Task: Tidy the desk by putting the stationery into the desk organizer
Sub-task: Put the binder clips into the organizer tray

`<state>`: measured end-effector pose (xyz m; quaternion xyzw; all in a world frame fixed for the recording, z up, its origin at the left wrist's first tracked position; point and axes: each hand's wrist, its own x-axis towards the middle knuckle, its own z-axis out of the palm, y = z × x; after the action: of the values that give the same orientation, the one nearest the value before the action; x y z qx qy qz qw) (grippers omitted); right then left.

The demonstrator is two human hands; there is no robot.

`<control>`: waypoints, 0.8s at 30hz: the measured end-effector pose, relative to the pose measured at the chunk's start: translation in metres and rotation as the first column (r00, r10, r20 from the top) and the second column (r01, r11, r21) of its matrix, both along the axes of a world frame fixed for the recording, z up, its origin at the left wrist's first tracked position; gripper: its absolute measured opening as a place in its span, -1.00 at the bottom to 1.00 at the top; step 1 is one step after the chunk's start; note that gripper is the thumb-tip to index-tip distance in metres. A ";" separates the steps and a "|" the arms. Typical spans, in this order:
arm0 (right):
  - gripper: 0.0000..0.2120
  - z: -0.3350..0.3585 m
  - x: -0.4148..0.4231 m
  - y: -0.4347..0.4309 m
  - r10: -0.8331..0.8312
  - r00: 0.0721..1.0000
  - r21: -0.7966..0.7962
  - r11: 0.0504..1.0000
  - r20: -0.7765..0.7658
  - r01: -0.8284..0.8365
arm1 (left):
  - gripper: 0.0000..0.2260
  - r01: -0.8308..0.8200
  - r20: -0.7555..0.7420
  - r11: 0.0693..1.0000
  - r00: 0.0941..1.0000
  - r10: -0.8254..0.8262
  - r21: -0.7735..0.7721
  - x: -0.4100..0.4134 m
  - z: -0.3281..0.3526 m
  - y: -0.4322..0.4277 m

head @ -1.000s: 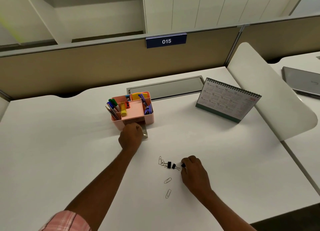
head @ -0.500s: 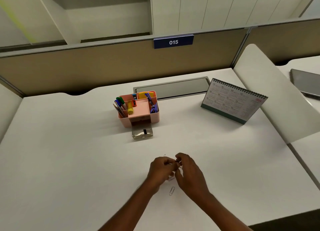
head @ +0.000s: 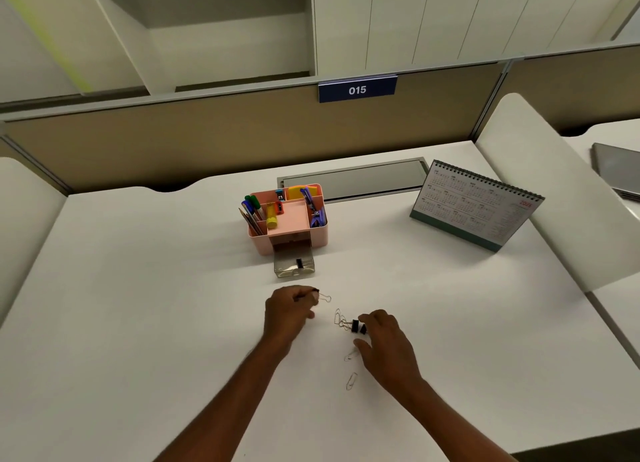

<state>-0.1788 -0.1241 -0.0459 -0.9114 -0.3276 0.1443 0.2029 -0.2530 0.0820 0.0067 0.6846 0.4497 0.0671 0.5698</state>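
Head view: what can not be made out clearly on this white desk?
- Small black binder clip: head view, the left hand curls round it; only its wire loop shows.
- Right hand: head view, its fingers partly cover the loose black binder clips; grip unclear.
- Grey laptop: head view, cut off by the right edge.
- White spiral desk calendar: head view, print too small to read.

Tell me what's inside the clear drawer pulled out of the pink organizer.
One black binder clip lies in the clear drawer. Its rear, tucked under the organizer, is hidden.
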 end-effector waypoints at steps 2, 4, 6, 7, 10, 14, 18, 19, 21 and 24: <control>-0.67 -0.004 0.002 0.000 0.004 1.000 -0.036 0.999 0.010 -0.003 | -0.96 -0.063 -0.005 0.995 0.998 0.064 0.077 0.006 0.006 0.016; -0.75 -0.007 0.004 0.001 0.013 0.999 -0.054 0.998 0.031 -0.011 | -0.94 -0.132 0.001 0.982 0.991 0.133 0.136 0.014 0.012 0.033; -0.80 -0.009 0.005 0.002 0.018 0.999 -0.066 0.998 0.048 -0.015 | -0.91 -0.170 0.015 0.969 0.985 0.170 0.182 0.022 0.017 0.049; -0.82 -0.010 0.005 0.002 0.018 0.998 -0.072 0.997 0.056 -0.014 | -0.88 -0.169 0.011 0.963 0.985 0.171 0.209 0.026 0.019 0.056; -0.85 -0.013 0.006 0.003 0.007 0.997 -0.075 0.997 0.075 -0.001 | -0.81 -0.132 -0.071 0.942 0.984 0.161 0.309 0.038 0.020 0.073; -0.86 -0.017 0.006 0.003 -0.005 0.996 -0.049 0.999 0.086 0.009 | -0.81 -0.005 -0.271 0.897 0.953 0.139 0.442 0.055 0.014 0.084; -0.86 -0.020 0.007 0.003 -0.008 0.996 -0.044 0.999 0.091 0.012 | -0.77 0.069 -0.435 0.893 0.889 0.147 0.444 0.068 0.007 0.089; -0.86 -0.020 0.008 0.003 -0.008 0.996 -0.037 0.999 0.092 0.012 | -0.76 0.085 -0.462 0.894 0.875 0.144 0.439 0.070 0.005 0.089; -0.87 -0.021 0.009 0.003 -0.006 0.995 -0.029 1.000 0.096 0.009 | -0.74 0.111 -0.502 0.893 0.854 0.139 0.436 0.074 0.001 0.090; -0.87 -0.022 0.010 0.003 -0.002 0.995 -0.027 1.000 0.101 0.004 | -0.75 0.161 -0.556 0.878 0.820 0.135 0.451 0.079 -0.004 0.090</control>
<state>-0.1687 -0.1214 -0.0684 -0.9207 -0.3341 0.1023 0.1740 -0.1738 0.1719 0.0032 0.7948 0.5638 -0.0364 0.2214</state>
